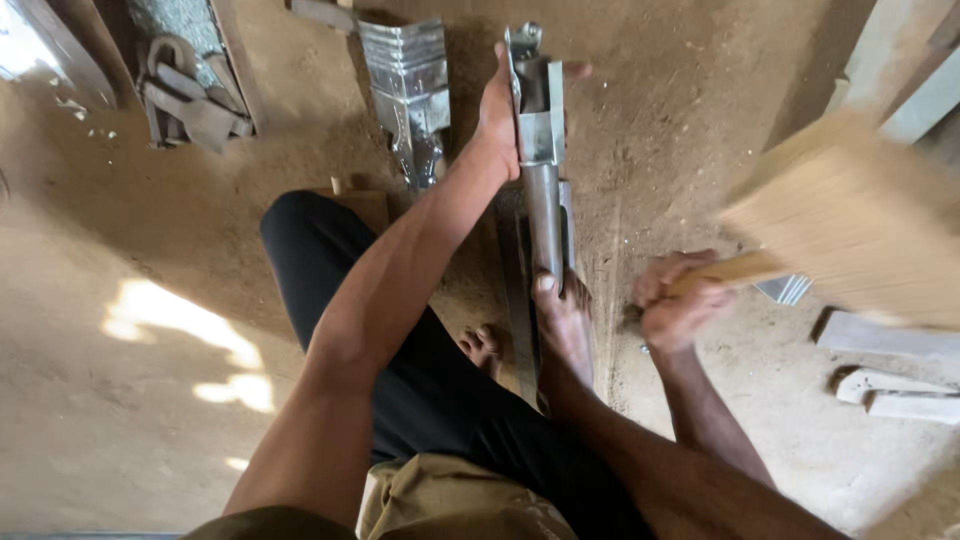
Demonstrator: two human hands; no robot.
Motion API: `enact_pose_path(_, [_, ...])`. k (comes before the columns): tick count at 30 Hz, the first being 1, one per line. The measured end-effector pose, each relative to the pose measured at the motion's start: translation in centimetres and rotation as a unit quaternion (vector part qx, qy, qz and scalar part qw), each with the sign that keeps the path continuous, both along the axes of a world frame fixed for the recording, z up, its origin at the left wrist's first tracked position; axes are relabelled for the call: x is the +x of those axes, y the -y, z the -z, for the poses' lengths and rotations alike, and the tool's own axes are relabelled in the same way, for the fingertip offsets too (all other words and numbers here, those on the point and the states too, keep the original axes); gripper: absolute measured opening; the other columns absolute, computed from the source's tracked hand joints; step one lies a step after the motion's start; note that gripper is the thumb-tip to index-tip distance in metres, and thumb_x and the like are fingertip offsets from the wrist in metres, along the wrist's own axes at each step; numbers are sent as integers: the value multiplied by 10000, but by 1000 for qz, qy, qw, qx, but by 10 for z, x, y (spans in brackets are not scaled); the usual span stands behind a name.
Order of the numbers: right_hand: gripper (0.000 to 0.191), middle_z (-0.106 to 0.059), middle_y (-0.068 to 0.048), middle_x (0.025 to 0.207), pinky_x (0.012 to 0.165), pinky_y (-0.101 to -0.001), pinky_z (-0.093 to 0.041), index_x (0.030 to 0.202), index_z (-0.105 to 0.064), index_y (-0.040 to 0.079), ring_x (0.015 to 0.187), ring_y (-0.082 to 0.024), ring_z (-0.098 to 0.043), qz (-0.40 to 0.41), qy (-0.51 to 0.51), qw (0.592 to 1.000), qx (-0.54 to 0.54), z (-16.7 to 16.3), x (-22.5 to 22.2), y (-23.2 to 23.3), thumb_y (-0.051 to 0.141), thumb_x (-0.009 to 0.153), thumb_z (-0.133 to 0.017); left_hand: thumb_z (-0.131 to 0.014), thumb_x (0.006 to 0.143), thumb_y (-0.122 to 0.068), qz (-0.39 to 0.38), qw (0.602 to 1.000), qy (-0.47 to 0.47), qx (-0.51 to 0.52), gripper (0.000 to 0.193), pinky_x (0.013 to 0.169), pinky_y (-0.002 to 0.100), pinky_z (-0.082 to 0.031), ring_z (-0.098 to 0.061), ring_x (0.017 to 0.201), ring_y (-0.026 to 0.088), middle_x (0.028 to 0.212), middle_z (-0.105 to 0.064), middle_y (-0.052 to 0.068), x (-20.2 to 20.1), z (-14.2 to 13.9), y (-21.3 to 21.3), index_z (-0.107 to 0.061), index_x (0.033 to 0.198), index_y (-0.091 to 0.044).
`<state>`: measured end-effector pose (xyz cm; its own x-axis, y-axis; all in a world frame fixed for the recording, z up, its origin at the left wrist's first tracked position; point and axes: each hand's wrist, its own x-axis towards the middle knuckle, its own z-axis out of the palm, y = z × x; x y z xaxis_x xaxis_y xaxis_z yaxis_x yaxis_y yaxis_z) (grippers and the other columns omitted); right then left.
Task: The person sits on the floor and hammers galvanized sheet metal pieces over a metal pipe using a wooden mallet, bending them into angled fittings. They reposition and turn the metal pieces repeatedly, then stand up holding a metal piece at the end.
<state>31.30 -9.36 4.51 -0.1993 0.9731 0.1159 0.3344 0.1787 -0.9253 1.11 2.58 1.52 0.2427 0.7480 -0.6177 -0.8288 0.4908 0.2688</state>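
I sit on a dirt floor. My left hand grips the far end of a long folded sheet-metal piece that lies along the ground away from me. My right foot presses on its near end. My right hand is closed around the handle of a wooden mallet, whose large pale head is blurred and raised at the right, clear of the metal piece.
A second shaped sheet-metal piece lies to the left of the first. Rusty metal parts sit at the far left. Pale wooden blocks and thin metal strips lie at the right.
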Motion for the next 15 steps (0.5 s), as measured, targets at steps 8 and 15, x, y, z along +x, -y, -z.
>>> enact_pose_path(8, [501, -469, 16, 506, 272, -259, -324, 707, -513, 114, 358, -86, -409, 127, -20, 896, -425, 10, 7, -11, 402, 1117, -518, -175, 947, -762, 4, 999, -3, 50, 920, 878, 462, -609, -729, 973, 289, 1143, -676, 104, -6, -13, 23, -545, 1405, -54])
enact_pose_path(15, [405, -548, -17, 539, 274, -260, -376, 758, -600, 77, 368, -94, -473, 64, 47, 958, -274, -58, 5, -6, 309, 1088, -558, -208, 869, -872, 49, 998, -36, -2, 1007, 904, 505, -578, -696, 1007, 337, 1154, -700, 218, -21, -16, 39, -575, 1328, -55])
